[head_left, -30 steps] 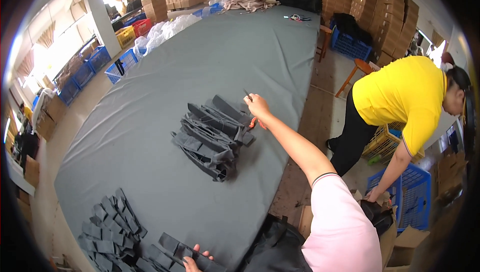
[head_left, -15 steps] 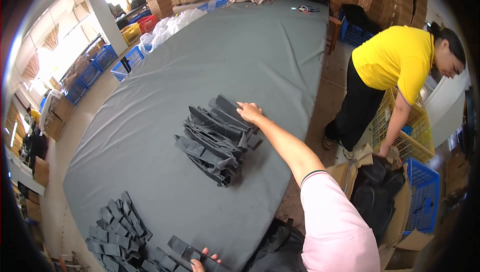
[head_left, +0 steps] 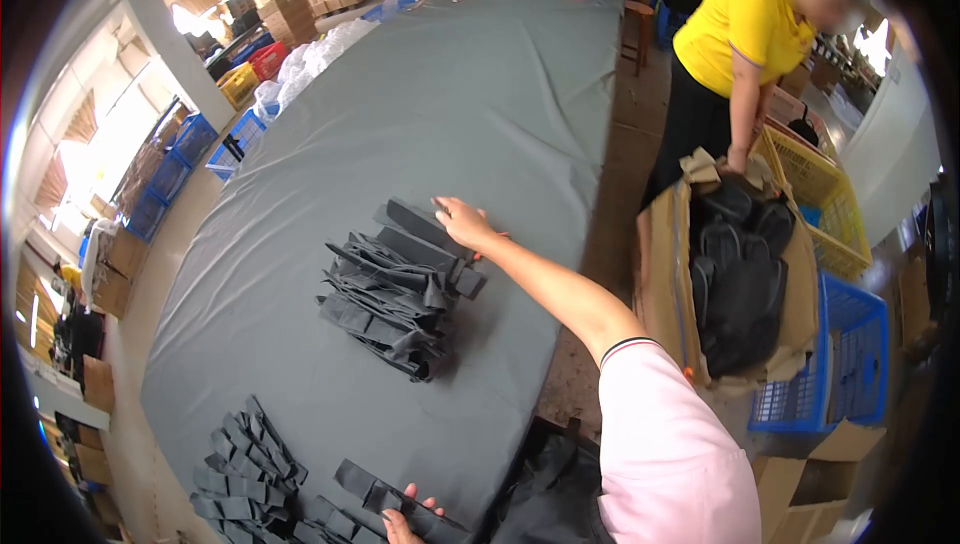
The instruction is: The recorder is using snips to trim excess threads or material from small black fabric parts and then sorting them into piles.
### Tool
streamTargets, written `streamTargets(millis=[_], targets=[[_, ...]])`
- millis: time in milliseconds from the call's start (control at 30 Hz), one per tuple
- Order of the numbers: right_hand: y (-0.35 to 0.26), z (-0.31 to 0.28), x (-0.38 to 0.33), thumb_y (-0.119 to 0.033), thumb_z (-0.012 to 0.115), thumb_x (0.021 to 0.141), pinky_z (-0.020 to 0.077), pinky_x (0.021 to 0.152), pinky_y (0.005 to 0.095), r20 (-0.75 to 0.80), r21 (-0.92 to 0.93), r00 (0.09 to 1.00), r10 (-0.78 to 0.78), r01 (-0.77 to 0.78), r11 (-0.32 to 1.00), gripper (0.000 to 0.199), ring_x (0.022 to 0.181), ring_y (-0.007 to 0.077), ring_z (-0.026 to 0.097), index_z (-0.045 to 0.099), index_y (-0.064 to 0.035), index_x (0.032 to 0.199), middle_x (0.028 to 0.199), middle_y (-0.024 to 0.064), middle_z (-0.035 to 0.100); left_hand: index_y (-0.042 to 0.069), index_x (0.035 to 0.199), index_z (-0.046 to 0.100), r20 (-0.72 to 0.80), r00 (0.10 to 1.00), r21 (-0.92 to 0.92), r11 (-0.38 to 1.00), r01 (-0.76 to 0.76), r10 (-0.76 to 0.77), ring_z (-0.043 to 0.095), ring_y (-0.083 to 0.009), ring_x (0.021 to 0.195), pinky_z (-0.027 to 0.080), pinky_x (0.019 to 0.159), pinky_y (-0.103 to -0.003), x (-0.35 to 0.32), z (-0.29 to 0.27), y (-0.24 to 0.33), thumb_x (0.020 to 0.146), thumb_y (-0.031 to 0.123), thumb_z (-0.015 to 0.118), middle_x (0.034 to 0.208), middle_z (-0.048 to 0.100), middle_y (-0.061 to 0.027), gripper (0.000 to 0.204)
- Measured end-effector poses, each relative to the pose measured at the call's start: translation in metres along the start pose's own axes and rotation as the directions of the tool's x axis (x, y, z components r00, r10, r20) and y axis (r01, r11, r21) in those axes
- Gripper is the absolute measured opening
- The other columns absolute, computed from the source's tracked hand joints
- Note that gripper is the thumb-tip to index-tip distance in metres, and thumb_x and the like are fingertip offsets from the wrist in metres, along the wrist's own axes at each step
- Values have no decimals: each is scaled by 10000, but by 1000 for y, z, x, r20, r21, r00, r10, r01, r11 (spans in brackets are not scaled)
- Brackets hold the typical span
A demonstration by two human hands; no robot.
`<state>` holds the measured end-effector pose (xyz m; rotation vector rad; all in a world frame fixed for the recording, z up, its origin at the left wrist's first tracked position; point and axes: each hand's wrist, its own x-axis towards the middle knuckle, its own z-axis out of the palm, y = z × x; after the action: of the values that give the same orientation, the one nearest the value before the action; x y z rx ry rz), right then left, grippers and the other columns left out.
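My right hand (head_left: 463, 223) reaches to the far right end of a pile of dark grey fabric strips (head_left: 390, 299) in the middle of the table. Its fingers are closed on the edge of an outer strip (head_left: 416, 221). At the bottom edge, my left hand (head_left: 408, 521) grips another dark grey fabric strip (head_left: 365, 487), its thumb on top and its fingertips showing beyond the far edge. Left of that hand lie more loose strips (head_left: 335, 522) and a heap of folded ones (head_left: 243, 474).
Grey cloth covers the long table (head_left: 470, 104). On the right, a co-worker in a yellow shirt (head_left: 745, 19) leans over a carton (head_left: 668, 264) of black bags (head_left: 740, 274). Blue (head_left: 850, 354) and yellow crates (head_left: 835, 209) stand beside it. Black fabric (head_left: 550, 494) hangs by the table's near right edge.
The view has shifted a little. The co-worker stands less bent, and the carton has moved, showing more of its black bags. My hands stay at nearly the same places on the strips.
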<state>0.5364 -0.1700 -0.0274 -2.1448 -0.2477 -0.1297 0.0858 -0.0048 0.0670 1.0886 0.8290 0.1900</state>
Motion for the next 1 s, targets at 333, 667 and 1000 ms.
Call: streamTargets(millis=[333, 667, 1000], targets=[[-94, -144, -275, -363, 439, 956, 485, 678, 304, 134, 959, 988, -72, -148, -241, 391, 848, 220, 603, 559, 4, 1020, 953, 135, 605, -2, 1199, 537, 14, 999, 125, 991, 39, -41, 547, -223, 791, 489, 733, -338, -11, 2, -12, 925, 531, 410, 920, 582, -120, 612], [-164, -249, -414, -265, 469, 929, 422, 887, 444, 75, 997, 729, -680, -51, 54, 414, 1031, 353, 552, 644, 99, 1021, 1073, 266, 576, 64, 1258, 505, 258, 960, 278, 960, 36, -111, 524, -228, 795, 469, 738, -371, -6, 29, -33, 926, 561, 359, 933, 561, -101, 615], [-184, -214, -397, -200, 481, 928, 426, 872, 454, -704, 708, 451, -548, 502, -497, 383, 992, 373, 547, 625, 143, 1018, 1055, 249, 574, 7, 1225, 538, 237, 970, 248, 969, -1, -60, 511, -289, 973, 440, 850, -415, -38, 53, -34, 946, 514, 368, 1107, 558, -164, 604]])
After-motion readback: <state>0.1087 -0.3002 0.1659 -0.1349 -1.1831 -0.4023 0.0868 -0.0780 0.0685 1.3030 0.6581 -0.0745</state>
